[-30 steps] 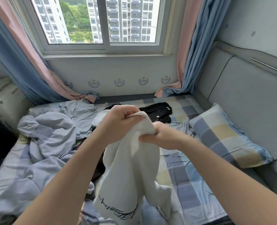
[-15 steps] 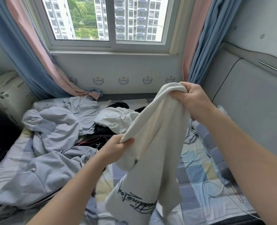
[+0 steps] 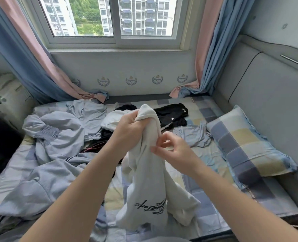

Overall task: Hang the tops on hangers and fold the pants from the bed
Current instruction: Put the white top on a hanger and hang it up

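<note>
Far left: crumpled grey-blue quilt (image 3: 45, 154) on the bed (image 3: 205, 105). Centre: your left hand (image 3: 129, 126), fingers curled round the bunched top of the white garment (image 3: 148, 180), which hangs over the bed, black script low down. Next: your right hand (image 3: 172, 151), pinching its edge. Behind: black clothes (image 3: 170, 114). Right: checked pillow (image 3: 245, 144).

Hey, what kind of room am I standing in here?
Probably a bedroom in a high-rise flat: a bed with a checked sheet, a matching pillow, and a curtained window facing apartment towers.
</note>
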